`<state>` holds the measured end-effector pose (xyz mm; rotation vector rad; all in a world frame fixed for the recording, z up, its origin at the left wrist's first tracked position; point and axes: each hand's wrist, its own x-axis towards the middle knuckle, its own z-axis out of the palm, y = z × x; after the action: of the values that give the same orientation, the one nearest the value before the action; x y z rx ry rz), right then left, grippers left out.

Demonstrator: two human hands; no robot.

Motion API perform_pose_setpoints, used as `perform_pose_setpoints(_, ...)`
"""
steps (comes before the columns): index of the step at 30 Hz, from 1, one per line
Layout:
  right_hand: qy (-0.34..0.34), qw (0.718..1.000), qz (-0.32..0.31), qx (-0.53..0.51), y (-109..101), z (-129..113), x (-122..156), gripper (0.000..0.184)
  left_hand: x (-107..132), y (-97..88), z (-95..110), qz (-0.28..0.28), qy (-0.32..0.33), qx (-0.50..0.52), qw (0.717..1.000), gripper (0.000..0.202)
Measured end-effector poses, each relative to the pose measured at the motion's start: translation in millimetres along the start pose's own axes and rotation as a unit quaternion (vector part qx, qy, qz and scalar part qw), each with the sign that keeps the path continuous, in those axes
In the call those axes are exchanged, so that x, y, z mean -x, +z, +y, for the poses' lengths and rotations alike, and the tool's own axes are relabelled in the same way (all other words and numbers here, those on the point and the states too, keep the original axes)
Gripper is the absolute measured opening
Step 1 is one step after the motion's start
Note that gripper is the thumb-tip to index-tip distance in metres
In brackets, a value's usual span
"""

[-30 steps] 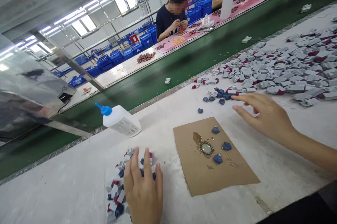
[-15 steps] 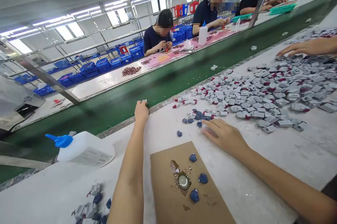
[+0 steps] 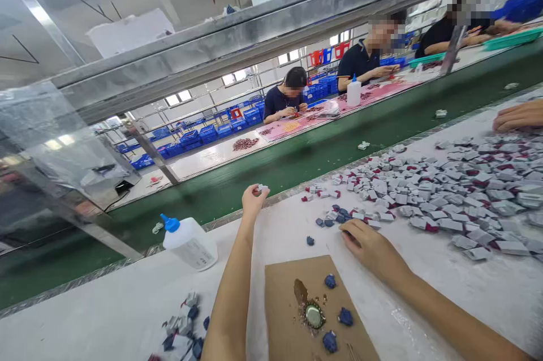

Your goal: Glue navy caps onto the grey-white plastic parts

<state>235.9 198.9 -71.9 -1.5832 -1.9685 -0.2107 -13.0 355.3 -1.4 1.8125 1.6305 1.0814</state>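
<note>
My left hand [image 3: 253, 201] is closed in a pinch on a small pale grey piece [image 3: 262, 188], at the near edge of the green conveyor belt [image 3: 229, 191]. My right hand [image 3: 375, 248] rests on the white table with fingers loosely curved and apart, holding nothing that I can see. Just beyond its fingertips lie several small dark blue pieces [image 3: 339, 215], beside a wide heap of grey-white blocks with dark red bits [image 3: 424, 191]. Between my forearms is a brown board [image 3: 282, 299] carrying a bottle cap [image 3: 314, 314], wet spots and blue lumps [image 3: 345, 316].
A white bottle with a blue nozzle [image 3: 190, 245] stands left of my left arm. Nearer is a small pile of grey and blue pieces [image 3: 182, 330]. Another person's hand [image 3: 520, 116] reaches in at right. Across the belt, several people sit at a table. A metal beam [image 3: 254, 27] crosses overhead.
The view has tilted upward, so the overhead beam now shows. My left hand has lifted slightly with the pale piece, which shows more clearly. My right hand's fingers have curled more.
</note>
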Motion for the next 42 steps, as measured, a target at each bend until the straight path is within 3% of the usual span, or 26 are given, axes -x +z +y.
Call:
perform_pose_setpoints(5, 0.025, 1.0, -0.014, 0.004, 4, 3, 3, 0.029, 88, -32.7, 23, -0.022, 0.042, 0.138, 0.989, 0.034)
perform_pose_setpoints(9, 0.043, 0.998, -0.028, 0.02, -1, 3, 7, 0.031, 162, -57.7, 37, -0.076, 0.049, 0.205, 0.975, 0.037)
perform_pose_setpoints(15, 0.054, 0.996, -0.05, 0.049, -13, -4, 16, 0.033, 227, -80.1, 45, -0.096, -0.005, 0.243, 0.965, 0.043)
perform_pose_setpoints(18, 0.066, 0.993, -0.07, 0.066, -22, -9, 22, 0.035, 246, -83.5, 48, -0.107, -0.059, 0.286, 0.951, 0.04)
perform_pose_setpoints(21, 0.084, 0.988, -0.105, 0.071, -31, -11, 25, 0.036, 259, -82.8, 48, -0.073, -0.1, 0.355, 0.927, 0.04)
perform_pose_setpoints(24, 0.098, 0.982, -0.153, 0.056, -38, -9, 21, 0.032, 268, -79.2, 44, 0.014, -0.158, 0.461, 0.873, 0.052)
perform_pose_setpoints(27, 0.099, 0.973, -0.207, 0.033, -44, -6, 11, 0.027, 275, -74.7, 37, 0.064, -0.208, 0.524, 0.823, 0.038)
perform_pose_setpoints(29, 0.101, 0.966, -0.237, 0.023, -47, -6, 3, 0.03, 282, -72.5, 33, 0.065, -0.219, 0.532, 0.815, 0.03)
perform_pose_setpoints(35, 0.093, 0.947, -0.308, 0.022, -48, -17, -9, 0.031, 297, -76.0, 27, 0.084, -0.217, 0.516, 0.824, 0.04)
perform_pose_setpoints(37, 0.09, 0.945, -0.313, 0.032, -48, -22, -9, 0.032, 299, -79.4, 26, 0.074, -0.209, 0.519, 0.825, 0.036)
perform_pose_setpoints(42, 0.071, 0.955, -0.283, 0.058, -52, -32, -6, 0.036, 302, -77.5, 18, 0.038, -0.233, 0.568, 0.789, 0.029)
